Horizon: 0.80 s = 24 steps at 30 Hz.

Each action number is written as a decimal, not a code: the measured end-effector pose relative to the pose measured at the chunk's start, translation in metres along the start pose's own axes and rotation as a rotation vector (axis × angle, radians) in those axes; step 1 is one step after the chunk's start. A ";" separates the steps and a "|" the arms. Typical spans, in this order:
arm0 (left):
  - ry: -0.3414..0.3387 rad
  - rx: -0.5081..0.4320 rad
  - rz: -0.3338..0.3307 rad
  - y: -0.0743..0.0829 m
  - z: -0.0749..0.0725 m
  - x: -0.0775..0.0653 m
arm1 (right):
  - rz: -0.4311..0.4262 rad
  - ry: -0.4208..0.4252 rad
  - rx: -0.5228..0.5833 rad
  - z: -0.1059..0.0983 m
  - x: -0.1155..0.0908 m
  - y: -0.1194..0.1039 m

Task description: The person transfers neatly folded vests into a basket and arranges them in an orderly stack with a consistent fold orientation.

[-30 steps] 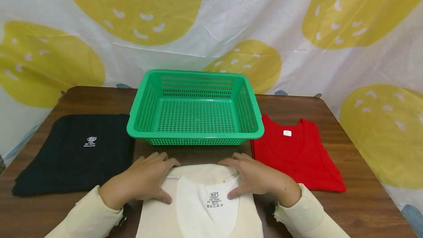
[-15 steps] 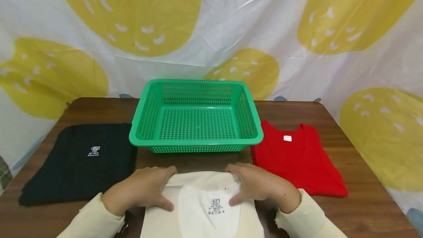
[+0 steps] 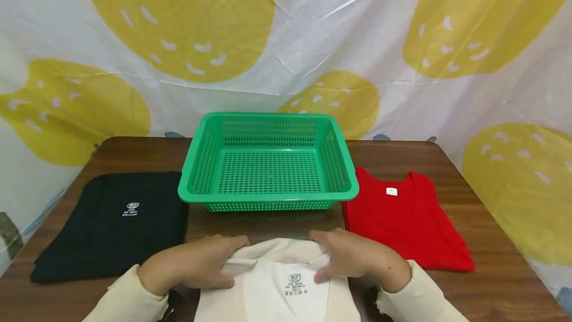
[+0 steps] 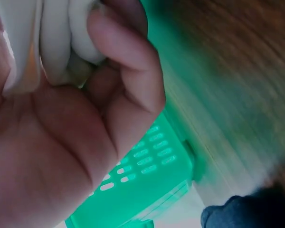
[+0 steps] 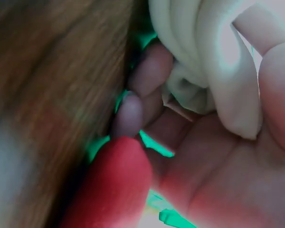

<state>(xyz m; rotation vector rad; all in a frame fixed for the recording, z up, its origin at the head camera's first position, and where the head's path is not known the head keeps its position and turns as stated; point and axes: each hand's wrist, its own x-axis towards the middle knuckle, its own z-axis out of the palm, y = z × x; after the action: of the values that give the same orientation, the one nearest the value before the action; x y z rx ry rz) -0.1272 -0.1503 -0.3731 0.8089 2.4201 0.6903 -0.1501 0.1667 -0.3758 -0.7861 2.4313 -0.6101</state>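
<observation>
Table [image 3: 384,152]: back edge runs across mid-frame, side edges slant out toward the lower left and lower right corners. Patterned cloth [image 3: 313,88] hangs behind it. Green basket [image 3: 268,199], open side up, sits at centre frame; a narrow strip of wood separates its near rim from the work. Folded black shirt [image 3: 98,232] lies at left of frame, its upper right corner close against the basket – contact there I cannot tell. Folded red shirt [image 3: 411,227] lies at right, partly behind the basket rim as seen from the head; a broader strip of wood runs between it and the right table edge.

Cream shirt [image 3: 281,287]: lower centre of frame, neck end toward the basket, lower part cut off by the frame edge. Left hand [image 3: 201,262] and right hand [image 3: 355,257] each grip one upper corner, thumbs on top over the fabric, fingers curled under – a narrow grasp. In both wrist views the cloth bunches in thick folds inside the curled fingers.
</observation>
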 end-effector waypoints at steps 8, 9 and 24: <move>-0.013 0.009 -0.016 -0.002 0.003 -0.002 | -0.033 -0.063 0.031 -0.003 -0.004 0.006; -0.003 0.010 -0.023 -0.002 0.003 -0.002 | -0.044 -0.066 0.041 -0.003 -0.005 0.006; 0.312 0.003 -0.172 0.011 -0.007 -0.002 | -0.078 0.002 0.157 -0.017 -0.011 0.008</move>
<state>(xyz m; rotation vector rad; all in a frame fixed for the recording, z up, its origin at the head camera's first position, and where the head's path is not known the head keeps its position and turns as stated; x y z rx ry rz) -0.1257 -0.1461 -0.3605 0.5163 2.7287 0.7942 -0.1549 0.1837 -0.3636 -0.8180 2.3293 -0.8212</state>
